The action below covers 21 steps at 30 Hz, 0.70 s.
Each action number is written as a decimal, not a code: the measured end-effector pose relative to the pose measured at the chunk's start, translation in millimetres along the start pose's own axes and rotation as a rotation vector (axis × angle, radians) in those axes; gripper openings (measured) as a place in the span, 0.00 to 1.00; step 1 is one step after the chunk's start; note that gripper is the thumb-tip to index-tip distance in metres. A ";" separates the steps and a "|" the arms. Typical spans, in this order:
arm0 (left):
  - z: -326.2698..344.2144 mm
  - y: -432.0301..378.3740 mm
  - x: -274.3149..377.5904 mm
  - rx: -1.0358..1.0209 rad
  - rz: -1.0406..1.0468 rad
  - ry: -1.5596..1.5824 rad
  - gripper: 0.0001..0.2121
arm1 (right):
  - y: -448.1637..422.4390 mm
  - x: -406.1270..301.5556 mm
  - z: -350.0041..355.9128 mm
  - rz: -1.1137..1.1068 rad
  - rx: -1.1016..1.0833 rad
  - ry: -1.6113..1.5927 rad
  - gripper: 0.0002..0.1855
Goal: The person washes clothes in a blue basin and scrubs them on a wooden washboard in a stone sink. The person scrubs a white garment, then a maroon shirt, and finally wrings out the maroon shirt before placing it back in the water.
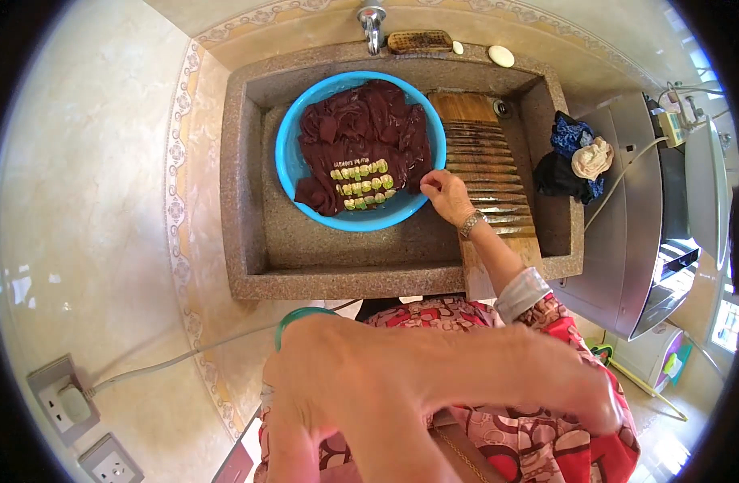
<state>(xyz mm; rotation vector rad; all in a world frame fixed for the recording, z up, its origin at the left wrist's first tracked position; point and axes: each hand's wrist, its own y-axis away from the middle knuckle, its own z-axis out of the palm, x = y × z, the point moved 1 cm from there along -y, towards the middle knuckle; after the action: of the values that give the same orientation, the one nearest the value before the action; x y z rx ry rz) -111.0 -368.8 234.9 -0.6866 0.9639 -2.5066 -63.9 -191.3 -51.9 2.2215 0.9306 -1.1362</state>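
A bright blue plastic basin (283, 187) sits in the stone sink and holds a wet maroon garment (375, 133) with pale printed letters. Beside the basin's lower right rim is my right hand (446, 192), its fingers curled close to the rim and the cloth; whether they grip either one is unclear. A metal-band watch (473, 223) is on that wrist. My left hand (369, 374), with a green bangle (303, 313) at its wrist, is raised large before the camera, fingers apart and holding nothing. Under my right forearm a ridged wooden washboard (487, 157) slants across the sink.
On the sink's (345, 287) back ledge lie a scrubbing brush (419, 41) and a pale oval soap (501, 56), near the faucet (372, 27). Bunched cloths (565, 163) rest at the right edge, beside a grey appliance (617, 211). A plugged cord (164, 362) runs at lower left.
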 end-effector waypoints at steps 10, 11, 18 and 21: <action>37.5 -0.6 -22.8 -0.039 0.225 0.064 0.28 | 8.9 5.5 1.0 -0.076 0.017 -0.053 0.06; 37.8 2.0 -24.6 -0.047 0.251 0.060 0.28 | 6.6 2.6 3.6 -0.029 -0.008 -0.115 0.06; 33.3 -0.1 -19.7 -0.047 0.269 0.105 0.26 | 7.8 1.0 1.2 -0.017 -0.004 -0.063 0.05; 32.3 2.1 -18.5 -0.047 0.243 0.102 0.25 | 9.5 -0.4 4.1 -0.026 -0.003 -0.086 0.04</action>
<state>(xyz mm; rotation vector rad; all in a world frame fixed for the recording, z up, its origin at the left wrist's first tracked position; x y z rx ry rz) -77.6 -377.9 248.7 -0.4295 1.0760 -2.3299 -59.1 -200.5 -52.8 2.1458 0.9273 -1.2306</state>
